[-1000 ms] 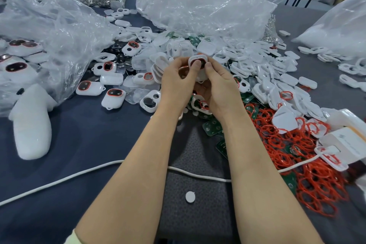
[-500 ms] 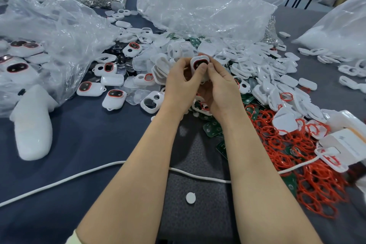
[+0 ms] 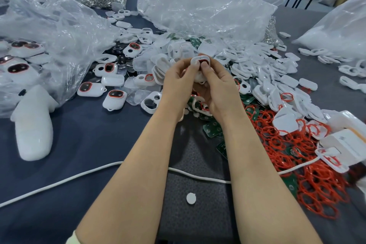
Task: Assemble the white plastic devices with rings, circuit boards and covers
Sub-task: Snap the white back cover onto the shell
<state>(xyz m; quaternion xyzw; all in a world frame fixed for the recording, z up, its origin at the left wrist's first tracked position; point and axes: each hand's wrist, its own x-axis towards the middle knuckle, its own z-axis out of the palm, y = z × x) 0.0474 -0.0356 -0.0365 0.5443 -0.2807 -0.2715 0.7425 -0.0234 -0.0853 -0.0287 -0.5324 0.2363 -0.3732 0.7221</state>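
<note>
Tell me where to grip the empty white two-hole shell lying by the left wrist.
Probably pinch the white shell across its two long outer walls, from above. It lies openings-up on the cloth, with its near side free of other parts. The left hand is closest but grips a device.

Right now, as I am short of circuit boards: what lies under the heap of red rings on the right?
Green circuit boards show through the red rings in a few spots. How many more lie beneath, the tangle hides.
</note>
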